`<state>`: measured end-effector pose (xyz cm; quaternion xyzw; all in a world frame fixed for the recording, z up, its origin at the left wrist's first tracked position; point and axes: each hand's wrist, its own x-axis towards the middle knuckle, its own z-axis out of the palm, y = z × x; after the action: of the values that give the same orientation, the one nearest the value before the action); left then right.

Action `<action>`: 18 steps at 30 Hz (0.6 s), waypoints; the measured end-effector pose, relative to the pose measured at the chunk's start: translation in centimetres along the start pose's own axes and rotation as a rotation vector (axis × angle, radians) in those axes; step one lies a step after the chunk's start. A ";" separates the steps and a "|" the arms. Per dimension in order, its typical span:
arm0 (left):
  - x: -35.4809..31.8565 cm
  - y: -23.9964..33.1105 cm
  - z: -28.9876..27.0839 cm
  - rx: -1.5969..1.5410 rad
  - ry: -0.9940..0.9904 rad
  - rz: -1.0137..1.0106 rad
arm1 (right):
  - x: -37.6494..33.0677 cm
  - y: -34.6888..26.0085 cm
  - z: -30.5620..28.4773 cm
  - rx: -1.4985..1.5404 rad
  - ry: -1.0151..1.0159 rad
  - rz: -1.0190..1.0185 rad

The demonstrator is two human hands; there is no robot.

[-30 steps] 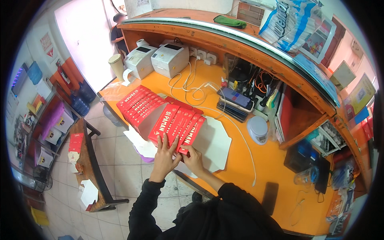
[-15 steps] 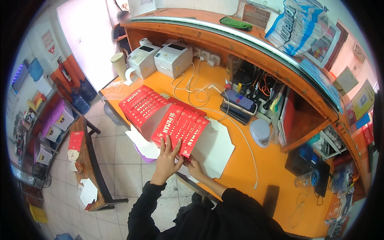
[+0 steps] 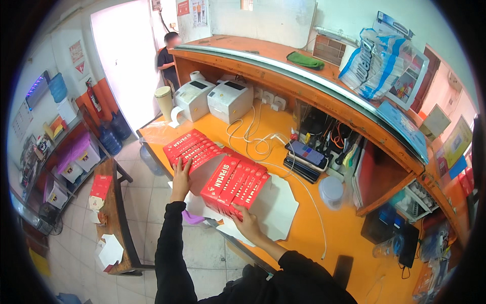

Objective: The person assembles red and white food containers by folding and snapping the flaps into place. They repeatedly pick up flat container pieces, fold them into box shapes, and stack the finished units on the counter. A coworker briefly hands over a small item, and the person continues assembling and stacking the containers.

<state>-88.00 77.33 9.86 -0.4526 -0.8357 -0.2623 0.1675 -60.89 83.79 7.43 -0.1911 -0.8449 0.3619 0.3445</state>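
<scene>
Two rows of red folded cartons with white print lie overlapped on the orange desk (image 3: 298, 238). My left hand (image 3: 180, 183) reaches to the near side of the farther-left row (image 3: 190, 144), its fingers stretched out against the cartons. With my right hand (image 3: 247, 223) I grip the near right corner of the closer row of cartons (image 3: 228, 182); part of its fingers is hidden behind them. White cardboard sheets (image 3: 281, 207) spread out under and beside the closer row. Something purple (image 3: 192, 218) shows below the desk edge.
Two label printers (image 3: 230, 101) and a tall cup (image 3: 163, 104) stand at the back. White cables, stacked phones (image 3: 308, 154) and a round scale (image 3: 331, 191) lie to the right. A wooden bench (image 3: 119, 223) holds more cardboard at left. A person (image 3: 168, 61) stands beyond the counter.
My left hand has left the closer row and moved left to the farther row. My right hand stays at the closer row's near corner. The view has shifted, showing more wall.
</scene>
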 end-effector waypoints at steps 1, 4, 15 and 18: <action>0.3 0.1 0.3 -0.017 -0.043 -0.072 | -0.2 -0.1 -0.5 0.033 0.005 0.063; -0.2 2.6 0.0 -0.012 -0.001 -0.119 | -1.0 -1.1 -2.9 0.000 0.140 -0.180; -10.2 19.2 -2.1 -0.249 -0.135 -0.075 | -13.0 -5.6 -14.7 -0.094 0.053 -0.035; -11.2 20.2 -2.6 -0.201 -0.231 0.004 | -14.5 -5.4 -15.1 -0.090 0.069 0.009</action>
<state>-64.85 77.48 12.00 -0.4959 -0.8180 -0.2904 0.0247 -40.39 79.16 12.61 -0.2227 -0.8472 0.3183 0.3625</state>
